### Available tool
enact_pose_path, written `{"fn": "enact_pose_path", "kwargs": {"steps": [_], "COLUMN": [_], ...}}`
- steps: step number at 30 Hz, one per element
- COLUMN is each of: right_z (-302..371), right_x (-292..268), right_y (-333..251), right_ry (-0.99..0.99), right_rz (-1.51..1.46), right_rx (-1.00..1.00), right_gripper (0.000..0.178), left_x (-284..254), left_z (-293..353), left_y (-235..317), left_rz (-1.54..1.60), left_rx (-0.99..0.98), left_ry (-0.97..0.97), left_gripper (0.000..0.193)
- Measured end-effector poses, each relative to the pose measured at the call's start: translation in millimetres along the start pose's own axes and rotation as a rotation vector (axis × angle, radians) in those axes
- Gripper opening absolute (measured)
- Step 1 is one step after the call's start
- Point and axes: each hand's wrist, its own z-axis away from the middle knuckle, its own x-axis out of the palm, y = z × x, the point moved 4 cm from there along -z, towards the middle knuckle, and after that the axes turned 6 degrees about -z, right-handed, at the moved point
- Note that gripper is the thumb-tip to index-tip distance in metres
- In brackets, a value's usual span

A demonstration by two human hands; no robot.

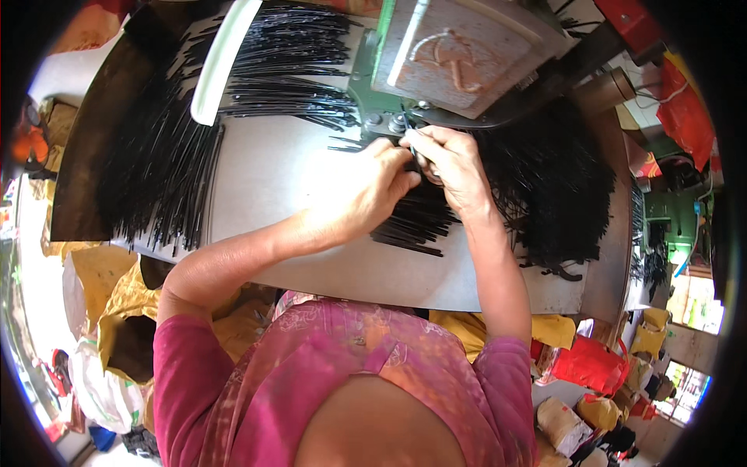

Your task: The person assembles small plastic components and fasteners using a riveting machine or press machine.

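- Room [689, 342] bending around the rim of the frame, bright at the far left and lower right, crowded with goods: yellow bags [128, 300] at the lower left, a white bag [105, 389] below them, a red bag [587, 364] at the lower right.
- Table [264, 187] across the middle of the frame, pale on top, bare between the piles and along its near edge; the person's pink top [327, 342] is close to that edge.
- Machine [467, 54] at the upper centre, a worn grey cover over a green base, just beyond the hands.
- Piles of thin black rods: a dense one [560, 187] right of centre, one [156, 171] at the left, one [296, 47] at the upper left, and a small one [420, 222] just below the hands.
- White strip [226, 62], long and smooth, slanting in front of the upper-left rods.
- Hands close together at the centre, by the machine's base: the right hand [455, 167] seems pinched on a dark piece; the left hand [366, 187] is curled beside it, but I cannot tell what its fingertips grip.
- Dark piece [413, 152], thin, between the two hands at the right fingertips, partly hidden by fingers.
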Motion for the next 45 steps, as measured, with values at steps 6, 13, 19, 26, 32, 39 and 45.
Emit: {"fn": "enact_pose_path", "kwargs": {"steps": [6, 13, 19, 26, 32, 39, 45], "right_z": [1.9, 10.8, 5.6, -0.4, -6.5, -2.1, -3.2], "right_x": [-9.5, -31.9, -27.8, -10.3, 0.4, -2.3, -1.3], "right_y": [2.4, 11.2, 20.4, 18.4, 19.0, 18.7, 18.4], "right_ry": [-0.037, 0.205, 0.217, 0.214, 0.301, 0.329, 0.324], "right_rz": [-0.032, -0.282, -0.467, -0.750, -0.752, -0.792, -0.778], "right_rx": [0.045, 0.029, 0.020, -0.042, -0.084, -0.152, -0.168], "right_gripper": [0.016, 0.012, 0.011, 0.015, 0.010, 0.008, 0.012], "left_x": [-48.8, -57.4, -42.6, -27.7, -24.7, -16.2, -17.8], "left_z": [-12.1, -17.1, -10.6, -15.7, -21.5, -23.9, -22.9], "left_y": [-67.4, -95.0, -44.7, -30.7, -49.3, -40.6, -38.1], "left_rz": [-0.750, -0.773, -0.763, -0.435, -0.152, -0.084, -0.089], "left_rx": [0.092, 0.054, 0.436, 0.165, -0.100, -0.125, -0.119], "left_ry": [0.208, 0.094, 0.274, 0.163, 0.117, 0.108, 0.120], "left_gripper": [0.013, 0.016, 0.018, 0.023, 0.026, 0.025, 0.026]}}
